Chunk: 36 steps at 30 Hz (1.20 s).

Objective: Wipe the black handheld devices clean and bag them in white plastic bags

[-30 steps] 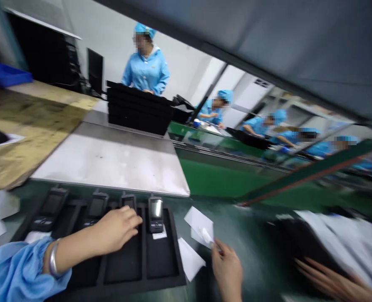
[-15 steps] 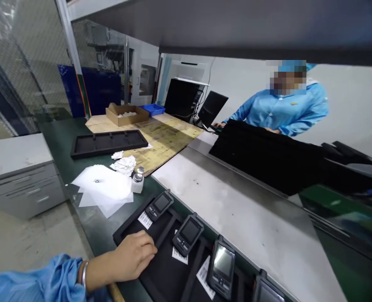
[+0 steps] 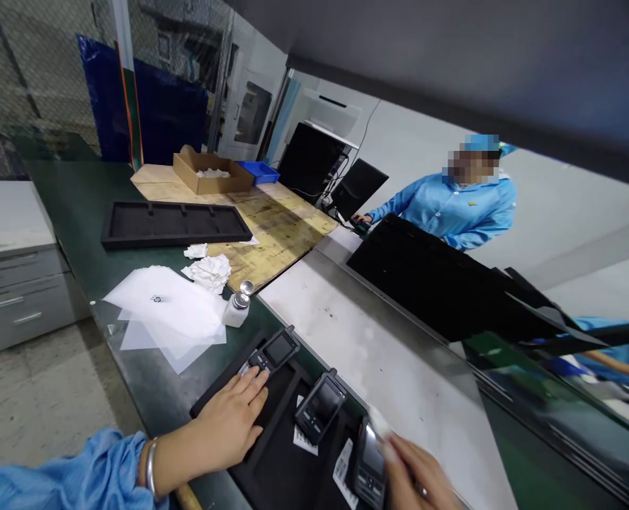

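Note:
My left hand [image 3: 229, 418] lies over the near part of a black foam tray [image 3: 277, 439], fingers stretched out. Its fingertips touch the lower end of the first black handheld device [image 3: 277, 350] and its white label. A second handheld device [image 3: 322, 404] rests in the tray with a printed label [image 3: 304, 432] beneath it. My right hand [image 3: 421, 471], smeared by motion, is closed around a small white wipe [image 3: 379, 421] over a third handheld device [image 3: 368, 460]. Another label [image 3: 342, 471] sticks out beside that device. Fine detail of the wipe is blurred.
White sheets [image 3: 166, 304], crumpled tissue [image 3: 208, 271] and a small white bottle with a metal cap [image 3: 236, 310] lie left of the tray. Farther back are another foam tray [image 3: 173, 225], a cardboard box [image 3: 213, 183] and a blue bin [image 3: 260, 172]. A co-worker [image 3: 442, 205] stands opposite.
My right hand has come into view with the white wipe. My left hand has opened and reached forward to the first device. The camera view has tilted and shifted.

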{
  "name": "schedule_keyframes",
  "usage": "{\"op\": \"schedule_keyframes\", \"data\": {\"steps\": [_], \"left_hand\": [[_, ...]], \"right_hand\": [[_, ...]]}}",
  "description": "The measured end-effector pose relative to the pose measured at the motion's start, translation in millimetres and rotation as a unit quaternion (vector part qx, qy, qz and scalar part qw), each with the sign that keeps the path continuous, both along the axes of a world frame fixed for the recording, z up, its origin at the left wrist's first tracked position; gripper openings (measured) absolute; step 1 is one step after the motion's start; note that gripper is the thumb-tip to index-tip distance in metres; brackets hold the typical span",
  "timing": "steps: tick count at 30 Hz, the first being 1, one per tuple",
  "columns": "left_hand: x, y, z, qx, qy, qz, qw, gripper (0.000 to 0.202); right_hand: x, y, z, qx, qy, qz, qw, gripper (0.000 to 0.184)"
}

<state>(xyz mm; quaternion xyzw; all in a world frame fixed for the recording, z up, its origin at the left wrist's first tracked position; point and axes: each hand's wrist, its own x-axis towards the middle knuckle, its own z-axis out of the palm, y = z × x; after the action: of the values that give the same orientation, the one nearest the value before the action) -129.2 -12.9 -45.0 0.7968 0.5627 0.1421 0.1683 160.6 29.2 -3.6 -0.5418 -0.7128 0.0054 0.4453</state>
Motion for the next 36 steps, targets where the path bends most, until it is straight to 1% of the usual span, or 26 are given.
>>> {"op": "schedule_keyframes", "data": {"steps": [1, 2, 3, 4, 5, 6, 8, 10, 12, 15, 16, 18, 20, 22, 24, 27, 29, 32, 34, 36], "left_hand": [[0, 0, -0.2, -0.011, -0.004, -0.003, 1.000, 0.064], [-1, 1, -1.1, -0.019, -0.008, -0.006, 1.000, 0.065], [-1, 1, -2.7, -0.026, -0.011, -0.007, 1.000, 0.066], [-1, 1, -5.0, -0.028, -0.015, -0.007, 0.999, 0.066], [-1, 1, -8.0, -0.027, -0.021, -0.007, 0.999, 0.065], [-1, 2, -11.5, -0.023, -0.030, -0.008, 0.999, 0.065], [-1, 2, -19.2, -0.012, -0.048, -0.012, 0.999, 0.063], [1, 3, -27.1, -0.004, -0.057, -0.021, 0.998, 0.062], [2, 4, -34.5, 0.003, -0.055, -0.026, 0.998, 0.060], [3, 6, -43.8, 0.013, -0.047, -0.026, 0.998, 0.058], [3, 8, -46.0, 0.013, -0.046, -0.029, 0.998, 0.058], [2, 10, -47.7, 0.010, -0.046, -0.043, 0.998, 0.060], [2, 12, -45.6, 0.001, -0.045, -0.058, 0.997, 0.062], [3, 13, -40.8, -0.016, -0.035, -0.058, 0.998, 0.064], [3, 14, -36.1, -0.033, -0.020, -0.046, 0.998, 0.065], [2, 14, -33.2, -0.028, -0.012, -0.049, 0.998, 0.063], [2, 14, -32.2, -0.023, -0.015, -0.062, 0.998, 0.063], [2, 16, -25.6, -0.053, -0.016, -0.060, 0.997, 0.065], [2, 17, -18.4, -0.082, -0.011, -0.049, 0.995, 0.067], [2, 18, -12.7, -0.098, -0.004, -0.044, 0.994, 0.067]], "right_hand": [[-26, 16, -4.3, 0.023, -0.030, 0.059, 0.998, 0.020], [-53, 31, -9.7, 0.039, -0.061, 0.101, 0.992, 0.019], [-79, 45, -15.8, 0.057, -0.103, 0.131, 0.984, 0.020], [-101, 55, -22.3, 0.062, -0.151, 0.159, 0.974, 0.022], [-120, 62, -28.7, 0.062, -0.175, 0.182, 0.966, 0.025], [-133, 66, -34.4, 0.059, -0.198, 0.200, 0.958, 0.028], [-146, 68, -41.5, 0.051, -0.226, 0.227, 0.946, 0.031], [-147, 71, -41.1, 0.051, -0.254, 0.238, 0.936, 0.033], [-145, 80, -35.2, 0.053, -0.282, 0.224, 0.931, 0.033], [-143, 94, -28.8, 0.051, -0.291, 0.169, 0.940, 0.033], [-143, 95, -29.4, 0.050, -0.288, 0.157, 0.943, 0.034], [-145, 87, -34.2, 0.039, -0.284, 0.159, 0.945, 0.035], [-147, 78, -39.0, 0.024, -0.275, 0.174, 0.945, 0.036], [-149, 76, -38.9, 0.013, -0.276, 0.176, 0.945, 0.036], [-146, 84, -33.8, 0.017, -0.294, 0.155, 0.943, 0.037], [-135, 91, -28.7, 0.026, -0.313, 0.113, 0.943, 0.039], [-130, 82, -32.5, 0.023, -0.302, 0.104, 0.947, 0.040], [-136, 66, -40.5, 0.009, -0.264, 0.125, 0.956, 0.038], [-144, 69, -39.6, 0.009, -0.264, 0.144, 0.954, 0.036], [-147, 83, -33.9, 0.008, -0.289, 0.134, 0.948, 0.037]]}}
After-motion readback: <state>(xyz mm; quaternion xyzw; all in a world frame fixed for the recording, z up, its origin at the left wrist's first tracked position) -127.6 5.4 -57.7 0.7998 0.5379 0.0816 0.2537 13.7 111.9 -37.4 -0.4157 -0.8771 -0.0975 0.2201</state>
